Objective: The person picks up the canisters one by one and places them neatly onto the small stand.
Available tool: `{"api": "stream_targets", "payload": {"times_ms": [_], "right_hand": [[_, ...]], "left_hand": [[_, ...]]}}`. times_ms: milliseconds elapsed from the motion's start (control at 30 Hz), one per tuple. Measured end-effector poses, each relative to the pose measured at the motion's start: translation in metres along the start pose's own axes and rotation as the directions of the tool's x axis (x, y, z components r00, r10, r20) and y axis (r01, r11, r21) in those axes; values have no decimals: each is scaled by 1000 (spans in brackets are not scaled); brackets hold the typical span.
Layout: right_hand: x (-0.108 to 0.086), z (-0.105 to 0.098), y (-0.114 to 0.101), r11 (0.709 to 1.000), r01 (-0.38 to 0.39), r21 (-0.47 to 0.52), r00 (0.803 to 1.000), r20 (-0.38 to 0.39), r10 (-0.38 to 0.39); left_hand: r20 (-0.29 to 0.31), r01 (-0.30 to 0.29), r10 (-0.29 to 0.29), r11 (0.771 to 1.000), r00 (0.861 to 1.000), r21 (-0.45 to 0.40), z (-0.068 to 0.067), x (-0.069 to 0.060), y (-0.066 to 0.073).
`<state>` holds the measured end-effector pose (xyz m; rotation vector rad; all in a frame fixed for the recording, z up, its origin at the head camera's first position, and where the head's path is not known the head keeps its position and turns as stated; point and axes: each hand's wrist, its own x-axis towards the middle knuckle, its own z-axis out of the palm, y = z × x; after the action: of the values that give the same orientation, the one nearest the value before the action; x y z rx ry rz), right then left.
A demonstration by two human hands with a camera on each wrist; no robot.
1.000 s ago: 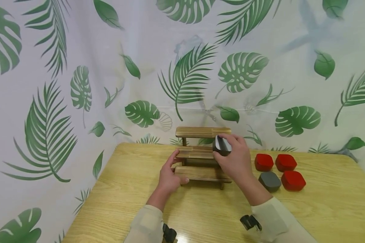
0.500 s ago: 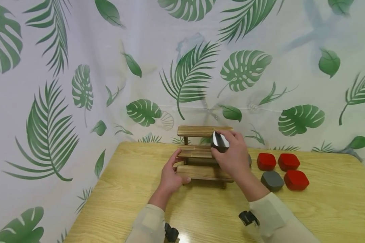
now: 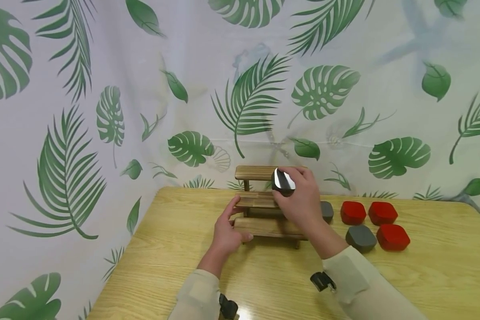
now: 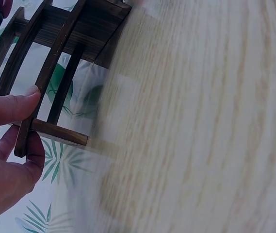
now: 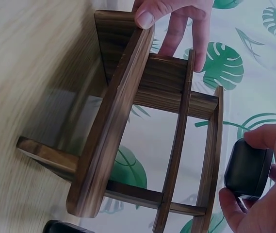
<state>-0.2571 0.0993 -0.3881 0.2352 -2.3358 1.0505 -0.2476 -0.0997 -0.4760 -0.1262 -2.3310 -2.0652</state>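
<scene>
A wooden three-tier stand (image 3: 264, 226) stands on the table, shelves rising toward the back. My left hand (image 3: 226, 235) grips its left end; in the left wrist view the thumb (image 4: 19, 104) lies on a shelf edge with fingers curled beneath. My right hand (image 3: 304, 200) pinches a small dark rounded-square box (image 3: 283, 182) with a shiny top, held in front of the stand's upper part. In the right wrist view that box (image 5: 247, 170) looks black and is apart from the shelves, between thumb and fingers. The right hand hides the stand's right side in the head view.
Right of the stand lie three red rounded boxes (image 3: 353, 212) and a grey box (image 3: 361, 238). Another grey box (image 3: 326, 212) is partly hidden behind the right hand. A leaf-patterned cloth (image 3: 200, 89) hangs behind the table (image 3: 176, 222).
My right hand has moved left and slightly up with the dark box, and a grey box behind it has come into view. The left hand keeps its grip on the stand.
</scene>
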Motion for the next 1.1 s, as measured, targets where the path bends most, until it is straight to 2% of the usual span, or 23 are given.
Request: {"api": "stream_targets", "payload": {"times_ms": [267,533,1100], "right_hand": [[3,5,-5,1000,4,10,1000,-8,-4],[7,11,-12,1000,16,7,1000,-15,-16],[14,25,-14,1000,22,14,1000,-5,-22]], "left_hand": [[-4,13,-13,1000,1000,12,-1,-1,0],[3,-12,12,1000,1000,28,-1,0,-1],[0,-5,5,999,1000,39,-2,1,-2]]}}
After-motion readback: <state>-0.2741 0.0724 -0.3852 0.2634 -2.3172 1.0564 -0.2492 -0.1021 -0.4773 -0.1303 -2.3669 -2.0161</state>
